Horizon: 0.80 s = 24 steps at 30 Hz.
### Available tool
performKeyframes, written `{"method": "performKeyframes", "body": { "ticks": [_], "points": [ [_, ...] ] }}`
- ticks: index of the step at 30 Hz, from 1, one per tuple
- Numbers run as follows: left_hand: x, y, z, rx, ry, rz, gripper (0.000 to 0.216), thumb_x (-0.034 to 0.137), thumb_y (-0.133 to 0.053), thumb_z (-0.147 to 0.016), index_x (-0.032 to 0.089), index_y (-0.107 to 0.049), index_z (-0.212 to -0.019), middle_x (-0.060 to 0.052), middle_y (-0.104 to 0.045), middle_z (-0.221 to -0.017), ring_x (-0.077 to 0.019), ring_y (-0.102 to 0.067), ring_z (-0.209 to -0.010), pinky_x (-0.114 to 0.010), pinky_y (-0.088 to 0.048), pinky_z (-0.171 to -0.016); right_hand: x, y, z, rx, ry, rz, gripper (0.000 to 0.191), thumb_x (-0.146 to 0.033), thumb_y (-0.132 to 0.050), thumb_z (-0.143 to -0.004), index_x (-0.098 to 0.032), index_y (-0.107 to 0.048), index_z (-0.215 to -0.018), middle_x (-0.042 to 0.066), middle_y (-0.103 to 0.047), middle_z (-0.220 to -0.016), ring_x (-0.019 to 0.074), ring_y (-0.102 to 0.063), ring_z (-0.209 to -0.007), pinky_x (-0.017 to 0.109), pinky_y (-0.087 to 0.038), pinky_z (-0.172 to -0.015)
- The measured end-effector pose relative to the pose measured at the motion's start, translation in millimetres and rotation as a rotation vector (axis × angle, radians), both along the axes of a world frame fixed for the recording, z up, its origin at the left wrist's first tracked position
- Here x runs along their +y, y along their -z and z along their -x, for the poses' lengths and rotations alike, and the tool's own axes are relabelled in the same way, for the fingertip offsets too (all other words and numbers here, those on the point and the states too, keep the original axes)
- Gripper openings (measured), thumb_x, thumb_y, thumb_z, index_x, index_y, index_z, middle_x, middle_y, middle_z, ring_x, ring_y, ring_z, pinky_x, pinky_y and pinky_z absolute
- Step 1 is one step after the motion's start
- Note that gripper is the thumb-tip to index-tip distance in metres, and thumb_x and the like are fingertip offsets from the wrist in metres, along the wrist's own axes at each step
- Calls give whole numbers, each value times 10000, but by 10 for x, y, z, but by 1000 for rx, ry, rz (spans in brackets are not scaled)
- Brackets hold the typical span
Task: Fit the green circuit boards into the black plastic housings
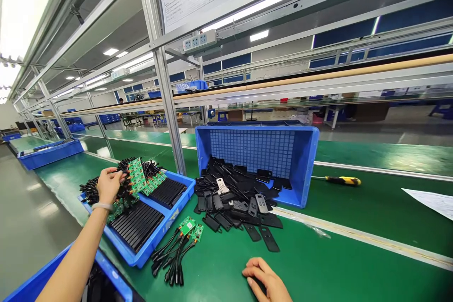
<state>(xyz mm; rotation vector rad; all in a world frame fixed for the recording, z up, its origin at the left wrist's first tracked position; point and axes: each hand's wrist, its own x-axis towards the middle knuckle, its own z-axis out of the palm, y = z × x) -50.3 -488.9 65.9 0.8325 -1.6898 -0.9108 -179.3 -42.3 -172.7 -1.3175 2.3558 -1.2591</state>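
My left hand (109,185) reaches over the blue tray (142,257), its fingers closed on the black cable of a green circuit board (136,172). Around it in the tray are more boards with black cable leads, beside rows of flat black cases (137,224). My right hand (267,281) is low over the green bench, its fingers loosely bent and apart, with nothing seen in it. Between the hands lies a small bunch of circuit boards (187,226) with black cables (173,257).
A blue crate (311,170) lies on its side, black plastic plates (240,198) spilling from it. To its right are a yellow-black screwdriver (342,180) and a paper sheet (433,202). A metal post (169,113) rises behind the tray. Another blue bin (109,271) is at lower left.
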Motion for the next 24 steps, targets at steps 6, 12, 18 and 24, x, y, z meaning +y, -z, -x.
{"method": "performKeyframes", "body": {
  "ticks": [6, 12, 18, 24],
  "points": [
    [780, -186, 247, 434, 394, -464, 212, -20, -472, -842, 95, -413, -1010, -49, -564, -828, -118, -645, -786, -173, -524, -698, -5, -113, -53, -51, 11, 34, 411, -395, -318, -928, -116, -619, -955, 134, -493, -1045, 169, -521, -977, 284, -400, -889],
    [1995, -106, 329, 475, 622, -1061, 304, -32, -412, -872, 95, -496, -1135, -63, -594, -867, -95, -639, -698, -161, -549, -625, 58, -207, -65, -289, 3, 244, 592, -561, -465, -867, -136, -494, -1278, 164, -384, -1319, 203, -416, -1201, 307, -376, -972],
    [3078, 374, 388, 364, 654, -1384, 365, -60, -409, -851, 125, -449, -1163, -137, -593, -1093, -206, -611, -1007, -277, -560, -800, 89, -310, -182, -868, -236, 753, 1024, -572, -791, -535, -210, -360, -1390, 146, -358, -1384, 242, -379, -1276, 359, -334, -1040],
    [3334, 718, 324, 187, 1000, -1037, 407, 73, -676, -706, 142, -499, -1066, -109, -585, -1059, -241, -534, -1144, -286, -466, -965, 207, -565, -135, -1085, -149, 1053, 455, -463, -637, -794, -86, -648, -1048, 134, -620, -954, 177, -609, -851, 311, -427, -872]
  ]
}}
